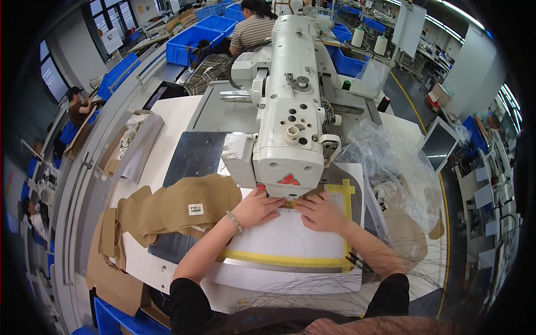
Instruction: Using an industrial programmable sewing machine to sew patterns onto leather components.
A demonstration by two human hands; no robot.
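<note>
Both hands rest under the head of a large white industrial sewing machine (290, 128). My left hand (255, 208) lies with its fingers stretched toward the needle area, a beaded bracelet on its wrist. Opposite it, my right hand (321, 213) lies flat with its fingers apart. Between their fingertips a small brownish piece (289, 204) shows, partly hidden by the machine head. Beneath the hands is a white sheet (279, 239) edged with yellow tape (290, 260). Left of my left hand, overlapping tan fabric pieces (167, 211) lie in a pile, one bearing a white label (195, 209).
A dark metal plate (192, 153) lies under the pile. Clear plastic film (385, 153) is heaped at the right, near a small screen (439, 142). Dark pens (360, 262) lie by my right forearm. An open box (134, 145) stands at left; a person (254, 30) sits beyond.
</note>
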